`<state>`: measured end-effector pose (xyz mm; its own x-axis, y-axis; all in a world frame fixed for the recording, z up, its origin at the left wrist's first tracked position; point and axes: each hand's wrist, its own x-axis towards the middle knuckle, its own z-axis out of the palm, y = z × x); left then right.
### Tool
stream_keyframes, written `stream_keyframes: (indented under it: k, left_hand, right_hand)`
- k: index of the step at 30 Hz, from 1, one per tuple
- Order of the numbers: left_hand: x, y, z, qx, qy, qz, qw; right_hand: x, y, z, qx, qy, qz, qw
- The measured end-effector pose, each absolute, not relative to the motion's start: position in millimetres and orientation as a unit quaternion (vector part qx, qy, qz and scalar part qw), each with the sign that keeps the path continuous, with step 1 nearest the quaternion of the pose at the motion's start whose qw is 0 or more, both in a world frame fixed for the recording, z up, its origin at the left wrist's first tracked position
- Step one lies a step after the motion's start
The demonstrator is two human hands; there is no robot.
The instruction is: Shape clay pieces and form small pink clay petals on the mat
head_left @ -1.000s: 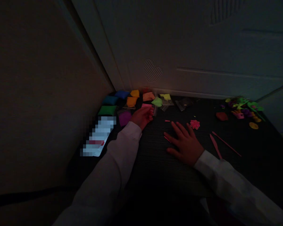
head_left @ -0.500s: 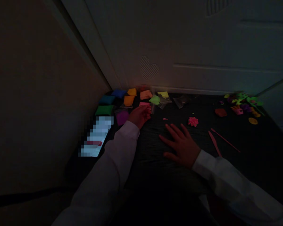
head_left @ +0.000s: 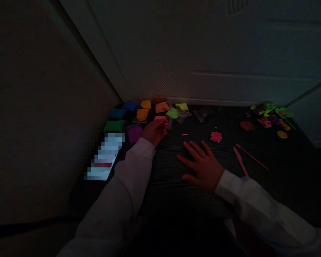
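Observation:
My left hand is closed, its fingertips pinched at a packet of pink clay in the back row. Part of that packet is hidden behind the fingers. My right hand rests palm down on the dark table, fingers spread; whatever may lie beneath the palm is hidden. Just beyond its fingertips lies a small pink clay piece. A pink clay flower with many petals sits farther right. Beside the right wrist are a pink clay knife and a thin pink stick tool.
A lit phone lies at the left, near green and purple clay packets. More colored packets line the wall. Finished-looking clay flowers and a brown-red lump are at the back right. The room is dim.
My right hand has drawn slightly left and toward me, away from the flower. A pink strip seen by its index finger earlier no longer shows. My left hand stays at the pink packet.

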<state>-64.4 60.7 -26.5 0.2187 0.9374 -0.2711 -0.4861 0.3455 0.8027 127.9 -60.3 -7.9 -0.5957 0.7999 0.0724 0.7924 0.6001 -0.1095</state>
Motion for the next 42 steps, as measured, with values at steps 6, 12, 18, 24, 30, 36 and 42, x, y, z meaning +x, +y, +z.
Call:
stream_keyframes:
  k: [6,12,18,24,30,36,42]
  left_hand:
    - [-64.9,61.1,-27.8,0.295,0.382,0.494,0.723]
    - [-63.7,61.1,-26.7,0.295,0.386,0.496,0.72]
    - [-62.7,59.6,-25.1,0.299,0.39,0.5,0.713]
    - [-63.1,59.9,-26.5,0.308,0.387,0.5,0.711]
    - [-64.0,61.0,-28.6,0.325,0.394,0.496,0.702]
    - [-62.8,61.3,-30.5,0.376,0.412,0.483,0.675]
    - [-60.7,49.0,-27.7,0.526,0.408,0.397,0.631]
  right_hand:
    - [126.2,-61.1,-6.8,-0.433,-0.899,0.039,0.057]
    - [126.2,-60.3,-6.2,-0.452,-0.889,0.038,0.059]
    - [125.2,-62.5,-5.6,-0.479,-0.875,0.031,0.069]
    - [122.9,-64.9,-4.2,-0.479,-0.874,0.044,0.065]
    - [122.7,-64.4,-8.6,-0.458,-0.886,0.046,0.06]
    - [125.8,-54.1,-4.6,-0.515,-0.852,0.007,0.092]
    - [143.3,-65.3,10.0,-0.608,-0.778,-0.046,0.153]
